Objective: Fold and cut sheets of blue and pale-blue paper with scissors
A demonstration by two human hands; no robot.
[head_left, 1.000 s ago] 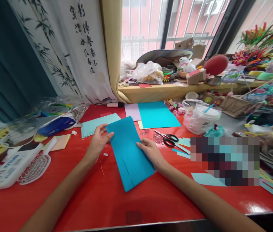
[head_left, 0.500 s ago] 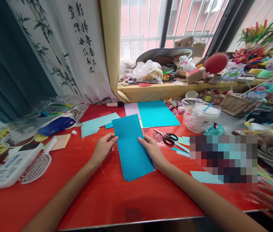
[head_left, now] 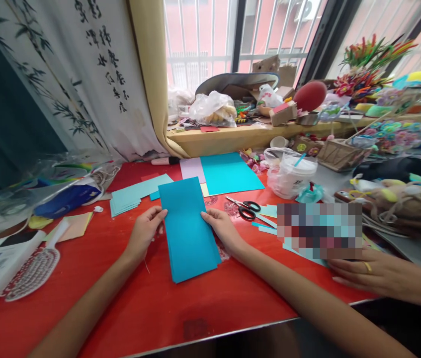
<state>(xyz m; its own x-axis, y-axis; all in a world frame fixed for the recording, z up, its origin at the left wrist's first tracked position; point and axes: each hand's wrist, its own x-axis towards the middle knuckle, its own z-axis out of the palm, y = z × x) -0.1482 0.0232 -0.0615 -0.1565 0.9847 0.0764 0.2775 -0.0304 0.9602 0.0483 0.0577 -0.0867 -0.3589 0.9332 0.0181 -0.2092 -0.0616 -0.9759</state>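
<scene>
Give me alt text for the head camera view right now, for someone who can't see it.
A person's left hand and right hand hold blue paper sheets by opposite edges over a red table. Black-handled scissors lie beyond the right hand, and another person's hand, wearing a ring, is at the right.

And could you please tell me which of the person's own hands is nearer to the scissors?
Right. The right hand is close by, just left of the scissors; the left hand is farther left, across the blue sheets.
</scene>
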